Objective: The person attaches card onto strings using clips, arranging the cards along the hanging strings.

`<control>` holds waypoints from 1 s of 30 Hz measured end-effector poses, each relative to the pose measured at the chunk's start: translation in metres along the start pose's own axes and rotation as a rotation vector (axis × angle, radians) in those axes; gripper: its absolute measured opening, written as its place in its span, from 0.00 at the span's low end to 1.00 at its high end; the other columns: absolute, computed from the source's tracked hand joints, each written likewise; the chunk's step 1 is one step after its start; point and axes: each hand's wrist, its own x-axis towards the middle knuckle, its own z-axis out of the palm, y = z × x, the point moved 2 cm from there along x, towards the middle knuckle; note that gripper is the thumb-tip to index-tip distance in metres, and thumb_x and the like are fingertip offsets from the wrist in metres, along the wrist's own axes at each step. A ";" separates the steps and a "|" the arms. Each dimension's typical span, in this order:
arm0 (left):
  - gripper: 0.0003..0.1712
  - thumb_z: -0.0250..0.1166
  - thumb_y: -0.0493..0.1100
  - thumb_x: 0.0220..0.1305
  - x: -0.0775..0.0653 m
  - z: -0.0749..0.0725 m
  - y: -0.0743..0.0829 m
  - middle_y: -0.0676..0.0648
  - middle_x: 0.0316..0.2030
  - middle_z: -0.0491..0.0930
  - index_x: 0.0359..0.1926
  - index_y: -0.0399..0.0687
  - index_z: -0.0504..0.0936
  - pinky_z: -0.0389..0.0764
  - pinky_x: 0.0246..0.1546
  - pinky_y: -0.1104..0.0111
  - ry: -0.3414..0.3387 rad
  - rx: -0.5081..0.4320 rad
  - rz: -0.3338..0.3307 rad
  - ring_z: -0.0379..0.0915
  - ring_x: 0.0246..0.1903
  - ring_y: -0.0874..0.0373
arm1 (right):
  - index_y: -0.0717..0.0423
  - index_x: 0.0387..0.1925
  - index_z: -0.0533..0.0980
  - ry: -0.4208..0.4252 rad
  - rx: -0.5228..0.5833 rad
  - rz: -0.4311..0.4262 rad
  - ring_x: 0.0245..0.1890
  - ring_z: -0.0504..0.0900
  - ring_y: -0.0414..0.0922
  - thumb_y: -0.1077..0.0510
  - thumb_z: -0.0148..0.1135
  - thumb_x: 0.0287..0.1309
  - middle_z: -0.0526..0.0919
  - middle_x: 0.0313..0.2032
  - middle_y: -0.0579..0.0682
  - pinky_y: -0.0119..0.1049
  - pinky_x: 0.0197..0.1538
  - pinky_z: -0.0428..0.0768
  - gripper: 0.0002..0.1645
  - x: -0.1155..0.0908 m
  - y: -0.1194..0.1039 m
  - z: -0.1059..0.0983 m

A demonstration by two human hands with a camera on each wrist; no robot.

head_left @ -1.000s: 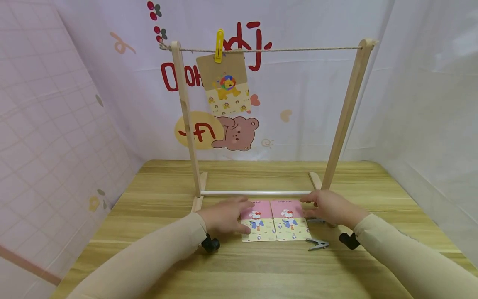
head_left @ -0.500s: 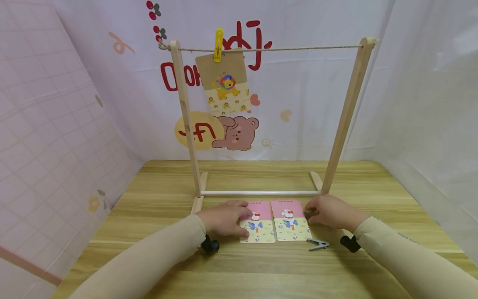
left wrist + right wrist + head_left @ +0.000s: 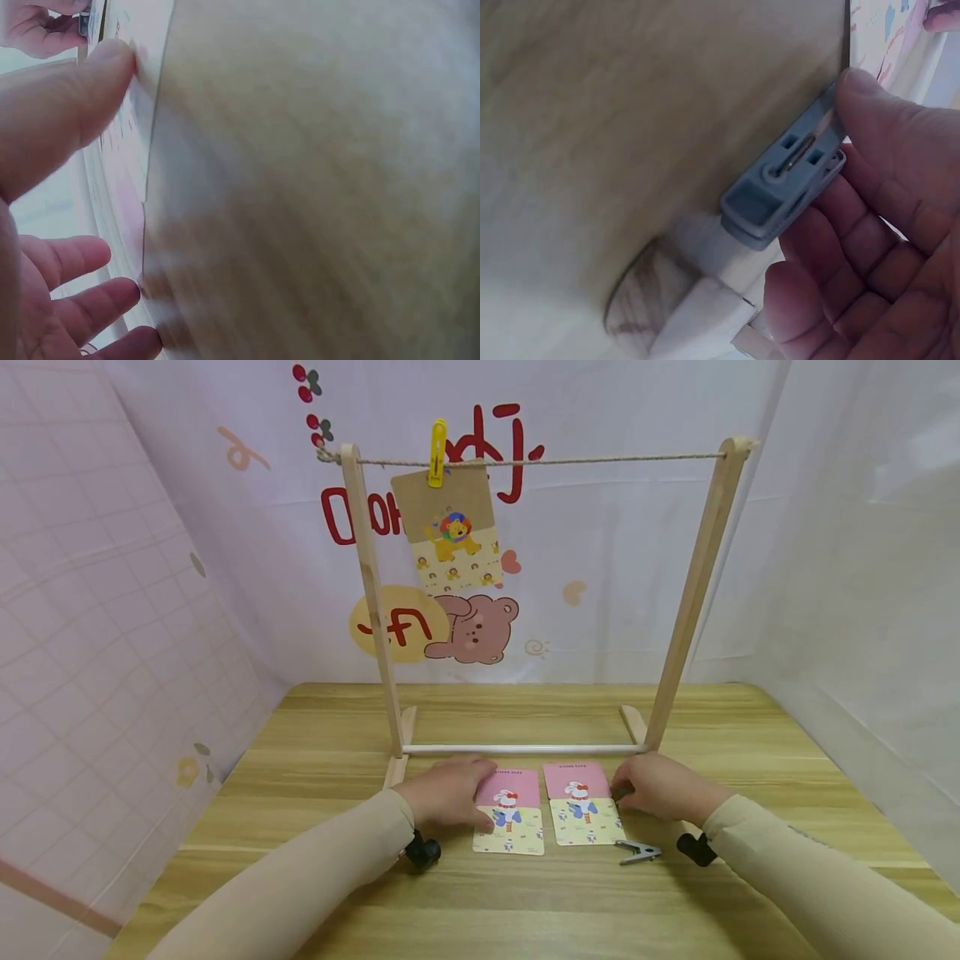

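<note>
Two pink-and-yellow rabbit cards lie flat on the wooden table in the head view. My left hand (image 3: 448, 795) rests at the left card (image 3: 521, 789), its thumb on the face and its fingers extended by the edge, as the left wrist view shows. The right card (image 3: 581, 802) lies a small gap away. Beside it, my right hand (image 3: 663, 787) pinches a grey clothespin (image 3: 780, 169) between thumb and fingers. Another grey clothespin (image 3: 637, 852) lies by that card's lower right corner. A lion card (image 3: 427, 514) hangs from the rope by a yellow clothespin (image 3: 437, 452).
A wooden frame with two posts, its right post (image 3: 693, 593) behind my right hand, carries the rope (image 3: 600, 460) across its top. A white bar (image 3: 517, 749) joins its feet behind the cards. Printed cloth (image 3: 615, 585) hangs at the back and sides.
The left card has slid left and slightly toward me with my left hand, widening the gap between the cards. My right hand has drawn back from the right card and now grips a grey clothespin.
</note>
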 end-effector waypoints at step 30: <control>0.55 0.77 0.68 0.54 0.004 -0.001 -0.001 0.44 0.75 0.69 0.76 0.45 0.71 0.65 0.77 0.52 -0.002 0.049 -0.056 0.63 0.75 0.45 | 0.50 0.32 0.87 0.042 -0.043 -0.028 0.26 0.72 0.34 0.61 0.76 0.55 0.84 0.28 0.36 0.32 0.34 0.75 0.04 0.000 -0.005 0.003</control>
